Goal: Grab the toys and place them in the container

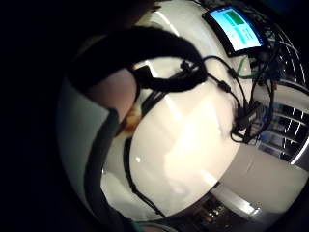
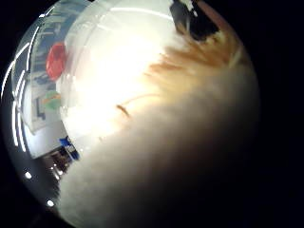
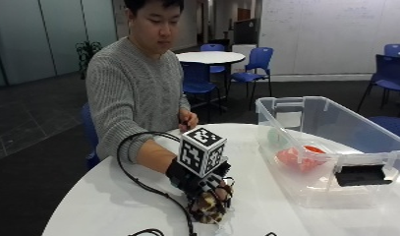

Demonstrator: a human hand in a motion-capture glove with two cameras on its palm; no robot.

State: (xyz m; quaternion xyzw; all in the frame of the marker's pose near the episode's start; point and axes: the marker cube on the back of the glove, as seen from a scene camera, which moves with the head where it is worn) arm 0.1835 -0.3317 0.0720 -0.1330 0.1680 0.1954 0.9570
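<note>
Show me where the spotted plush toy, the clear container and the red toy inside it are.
spotted plush toy (image 3: 208,209): outside view, its body below the gloved hand.
clear container (image 3: 330,114): outside view, far wall.
red toy (image 3: 296,158): outside view, its middle, seen through the wall.

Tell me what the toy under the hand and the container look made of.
Toy: looks like plush fabric with a brown-and-cream spotted pattern; the thumb side palm view shows fuzzy fibres. The gloved right hand grips it. Container: clear, glossy, rigid plastic by its look; toys inside show through.

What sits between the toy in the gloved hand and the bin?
Nothing visible: the right hand grips a spotted plush toy on the white table, and bare tabletop stretches to the clear container, whose near wall it must clear.
</note>
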